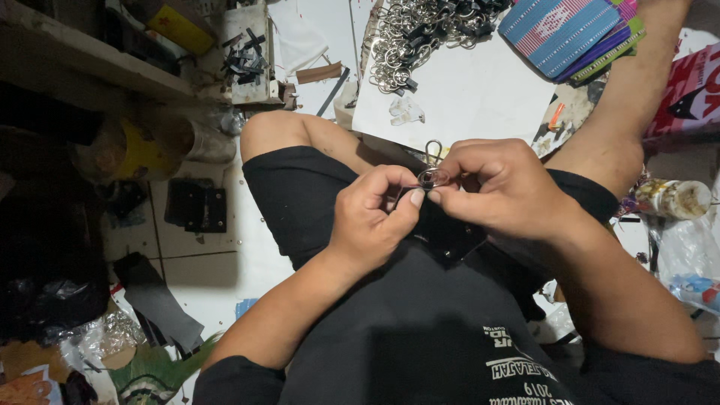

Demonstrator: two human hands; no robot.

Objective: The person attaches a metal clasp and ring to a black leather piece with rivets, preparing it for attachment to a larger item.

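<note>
I sit on the floor in black shorts and a black shirt. My left hand (373,217) and my right hand (501,186) meet above my lap and pinch a small metal key ring (433,178) between thumbs and forefingers. A metal clasp (433,151) sticks up just behind the ring. A black strap piece (448,229) hangs under my hands, partly hidden by them.
A white sheet (465,97) lies ahead with a heap of metal key rings and clasps (420,34). Striped woven pieces (566,30) lie at the top right. A box of black parts (246,56), a yellow-labelled can (142,154) and plastic bags (52,300) stand at left.
</note>
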